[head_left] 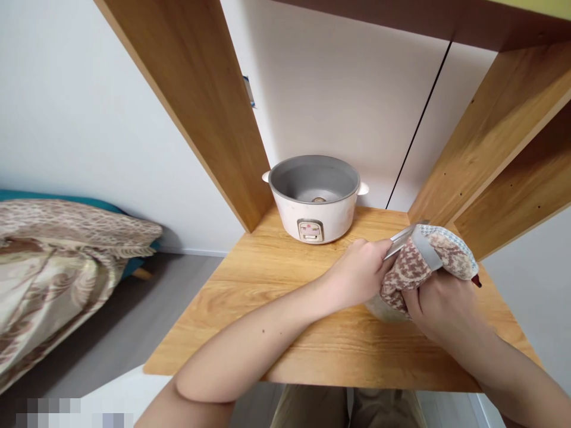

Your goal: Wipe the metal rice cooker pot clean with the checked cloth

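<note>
A brown-and-cream patterned cloth (404,270) with a grey band is bunched up at the right of the wooden desk. My right hand (446,303) is closed on its lower side. A silver metal edge (400,239) sticks out beside the cloth, and my left hand (363,270) is closed around it. Cloth and fingers hide most of this metal-rimmed piece, so its kind is unclear. Below the cloth a pale, see-through area shows. Left of both hands stands a white rice cooker (314,205), lidless, its grey inside and bottom plate in view.
The wooden desktop (241,291) sits between a left wooden panel (191,107) and a right one (482,131), with an overhang above. A white wall closes the back. At far left, a patterned cover (57,249) lies over a teal piece of furniture.
</note>
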Available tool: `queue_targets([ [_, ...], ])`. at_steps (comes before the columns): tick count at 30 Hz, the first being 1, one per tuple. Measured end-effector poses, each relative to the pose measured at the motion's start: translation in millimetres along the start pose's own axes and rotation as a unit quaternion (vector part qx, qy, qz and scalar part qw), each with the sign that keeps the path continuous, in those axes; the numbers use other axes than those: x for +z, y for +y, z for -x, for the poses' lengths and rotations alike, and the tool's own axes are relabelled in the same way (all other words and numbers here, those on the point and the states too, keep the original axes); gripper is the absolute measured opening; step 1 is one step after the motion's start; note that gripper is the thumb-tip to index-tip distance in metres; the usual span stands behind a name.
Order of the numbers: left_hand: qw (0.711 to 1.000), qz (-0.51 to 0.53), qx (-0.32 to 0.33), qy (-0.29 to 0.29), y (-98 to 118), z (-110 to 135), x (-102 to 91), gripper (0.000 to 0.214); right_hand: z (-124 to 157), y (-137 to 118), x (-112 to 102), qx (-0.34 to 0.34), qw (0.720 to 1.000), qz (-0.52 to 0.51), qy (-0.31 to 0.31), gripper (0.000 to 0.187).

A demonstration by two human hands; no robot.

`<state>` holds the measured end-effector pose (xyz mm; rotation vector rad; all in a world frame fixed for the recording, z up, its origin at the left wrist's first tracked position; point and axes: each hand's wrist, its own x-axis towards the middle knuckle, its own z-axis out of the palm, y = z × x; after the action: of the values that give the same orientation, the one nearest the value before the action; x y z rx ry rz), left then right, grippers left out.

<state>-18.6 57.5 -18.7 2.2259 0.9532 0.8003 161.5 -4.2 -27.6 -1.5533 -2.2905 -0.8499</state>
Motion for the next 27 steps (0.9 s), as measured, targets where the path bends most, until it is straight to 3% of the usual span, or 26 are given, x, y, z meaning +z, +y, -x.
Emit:
queue_targets([
  [3,1.000,-0.004,-0.002,0.002,0.7,-0.1,-0.2,0.025,-3.8,6.3,-1.2,-0.017,1.000,-0.008,-0.019,0.036],
  [7,1.000,-0.014,-0.002,0.009,0.5,-0.4,0.5,0.024,-9.5,12.3,-2.6,-0.073,0.997,0.018,0.007,0.039],
  [14,1.000,-0.008,-0.005,-0.006,-0.1,1.9,0.6,0.026,1.6,-0.9,1.6,-0.018,1.000,0.002,0.014,0.037],
  [20,1.000,-0.015,-0.015,0.009,1.1,-0.1,2.2,0.026,-9.6,15.7,-1.7,-0.079,0.997,0.023,0.001,0.036],
  [27,1.000,-0.015,-0.016,-0.014,0.5,3.8,1.7,0.016,2.1,-0.2,-0.6,-0.027,0.999,0.012,0.015,0.039],
])
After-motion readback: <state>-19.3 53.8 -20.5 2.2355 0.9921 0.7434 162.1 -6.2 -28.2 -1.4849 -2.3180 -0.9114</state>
